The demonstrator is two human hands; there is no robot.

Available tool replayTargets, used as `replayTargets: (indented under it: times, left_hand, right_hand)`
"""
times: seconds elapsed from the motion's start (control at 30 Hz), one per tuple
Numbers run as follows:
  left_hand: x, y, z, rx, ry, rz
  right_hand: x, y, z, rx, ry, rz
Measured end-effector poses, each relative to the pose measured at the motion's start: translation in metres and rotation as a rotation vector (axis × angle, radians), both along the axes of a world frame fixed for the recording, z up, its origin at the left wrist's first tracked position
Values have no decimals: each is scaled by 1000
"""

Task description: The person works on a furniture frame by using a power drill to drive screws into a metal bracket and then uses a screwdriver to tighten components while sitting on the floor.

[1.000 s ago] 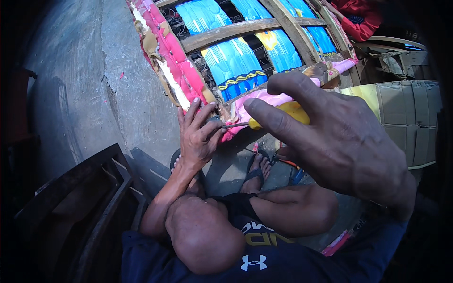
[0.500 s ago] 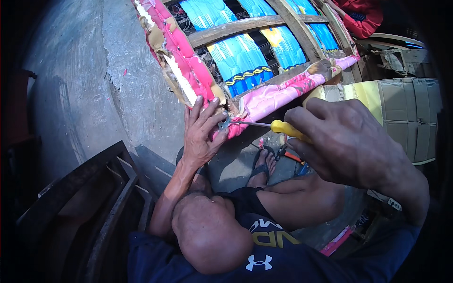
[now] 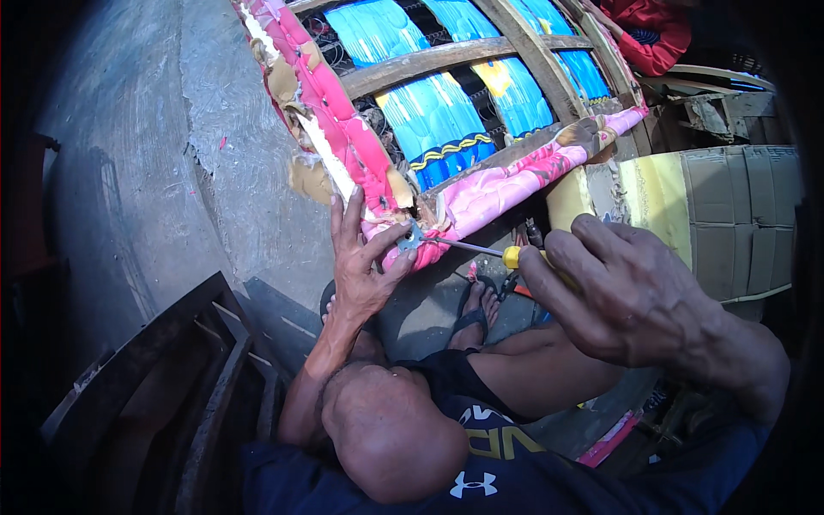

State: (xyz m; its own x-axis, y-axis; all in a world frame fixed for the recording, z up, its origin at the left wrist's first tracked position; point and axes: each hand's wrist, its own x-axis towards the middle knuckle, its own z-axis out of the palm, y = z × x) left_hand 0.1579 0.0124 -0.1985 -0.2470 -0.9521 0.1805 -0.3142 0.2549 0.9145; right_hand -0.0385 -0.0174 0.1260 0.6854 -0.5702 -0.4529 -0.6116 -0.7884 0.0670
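Head view, right hand (image 3: 631, 296) wrapped around a yellow-handled screwdriver (image 3: 512, 257), shaft pointing at a small metal plate (image 3: 411, 239), left hand (image 3: 360, 273) grasping that plate between thumb and forefinger at the wooden frame's (image 3: 421, 65) near corner.

Bright daylight, dark fisheye edges.

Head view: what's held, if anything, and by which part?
Right hand holds a yellow-handled metal screwdriver by its handle; left hand touches a flat grey plate, grip unclear.
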Motion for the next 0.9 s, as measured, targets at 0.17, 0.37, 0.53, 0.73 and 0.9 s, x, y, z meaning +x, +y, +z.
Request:
replayTargets:
  times: [0.17,0.37,0.53,0.73,0.9]
  left_hand:
    - [1,1,1,30,18,-17]
    - [2,0,-4,6,-3,-21]
    - [-3,-1,-8,-35,38,-1]
    - [-6,-1,-8,-38,51,27]
    - [3,-2,-7,-35,26,-3]
  right_hand:
    - [0,-8,4,144,0,-110]
    - [-3,-17,0,267,-128,-392]
    - [5,-25,8,395,-65,-803]
    - [16,-21,14,139,-52,-185]
    - [31,-34,13,426,53,-654]
